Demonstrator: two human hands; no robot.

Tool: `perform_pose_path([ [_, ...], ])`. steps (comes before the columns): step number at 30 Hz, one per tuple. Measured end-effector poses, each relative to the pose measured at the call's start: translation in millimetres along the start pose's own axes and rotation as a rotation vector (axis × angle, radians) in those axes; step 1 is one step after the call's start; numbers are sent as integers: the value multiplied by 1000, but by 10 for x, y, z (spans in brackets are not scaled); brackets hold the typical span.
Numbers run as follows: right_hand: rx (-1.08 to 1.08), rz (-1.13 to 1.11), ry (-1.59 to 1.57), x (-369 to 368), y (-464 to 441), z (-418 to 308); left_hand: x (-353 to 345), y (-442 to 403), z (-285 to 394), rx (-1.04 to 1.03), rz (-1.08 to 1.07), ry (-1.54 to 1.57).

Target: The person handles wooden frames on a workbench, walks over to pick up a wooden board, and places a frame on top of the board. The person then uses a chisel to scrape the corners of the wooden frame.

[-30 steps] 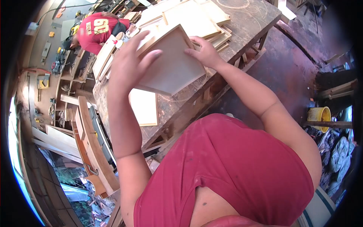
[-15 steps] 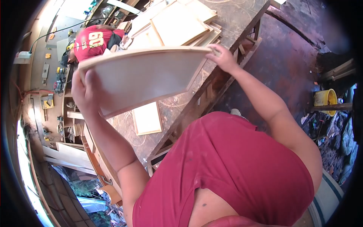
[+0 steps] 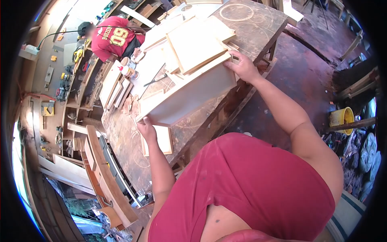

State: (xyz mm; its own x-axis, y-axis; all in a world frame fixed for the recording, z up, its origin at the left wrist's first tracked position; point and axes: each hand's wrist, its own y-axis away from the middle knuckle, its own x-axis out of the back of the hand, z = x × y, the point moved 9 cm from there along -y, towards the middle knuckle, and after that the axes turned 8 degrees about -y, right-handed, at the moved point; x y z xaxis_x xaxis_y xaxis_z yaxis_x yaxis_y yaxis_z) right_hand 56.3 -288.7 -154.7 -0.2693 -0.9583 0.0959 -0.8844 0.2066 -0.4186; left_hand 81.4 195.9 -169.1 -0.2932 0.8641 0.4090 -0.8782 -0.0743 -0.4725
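A wood-framed panel point(image 3: 197, 94) is held tilted above the workbench, its pale flat face toward me. My left hand point(image 3: 147, 131) grips its near left corner, thumb on the edge. At the far right corner, my right hand point(image 3: 244, 68) has its fingers wrapped round the frame. Just behind it lies a stack of framed panels point(image 3: 197, 42). A smaller white panel with a wooden rim point(image 3: 164, 141) lies partly hidden below the held one.
The brown workbench point(image 3: 133, 149) runs diagonally, with a glue bottle point(image 3: 131, 72) and more frames at its left. A person in a red shirt point(image 3: 117, 38) bends over beyond it. A yellow bucket point(image 3: 342, 121) stands at the right; curved wooden parts point(image 3: 109, 177) are at lower left.
The held panel has turned and come down closer to the bench. My left hand has moved from its raised place at the left toward the right and lower. The other person has shifted posture.
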Motion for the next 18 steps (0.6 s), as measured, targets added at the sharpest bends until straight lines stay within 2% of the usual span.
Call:
perform_pose_path([
  [4, -4, -29, -191, -146, 31, 169, 76, 81, -254, 96, -26, 30],
  [9, 2, -28, -97, -157, 99, 268, 92, 117, -282, 132, -85, -50],
  [12, 1, -22, -87, -158, 119, 245, 2, 28, 238, 32, -284, -365],
  [13, -2, -18, -98, -153, 117, 242, -54, -33, 470, 29, -289, -363],
  [15, 18, 24, -114, -136, 132, 256, -503, -72, 906, -58, -522, -471],
  [17, 45, 56, -130, -108, 137, 248, -1136, -53, 1230, -139, -734, -430],
  [18, 41, 76, -140, -91, 154, 250, -1441, -46, 1390, -227, -743, -530],
])
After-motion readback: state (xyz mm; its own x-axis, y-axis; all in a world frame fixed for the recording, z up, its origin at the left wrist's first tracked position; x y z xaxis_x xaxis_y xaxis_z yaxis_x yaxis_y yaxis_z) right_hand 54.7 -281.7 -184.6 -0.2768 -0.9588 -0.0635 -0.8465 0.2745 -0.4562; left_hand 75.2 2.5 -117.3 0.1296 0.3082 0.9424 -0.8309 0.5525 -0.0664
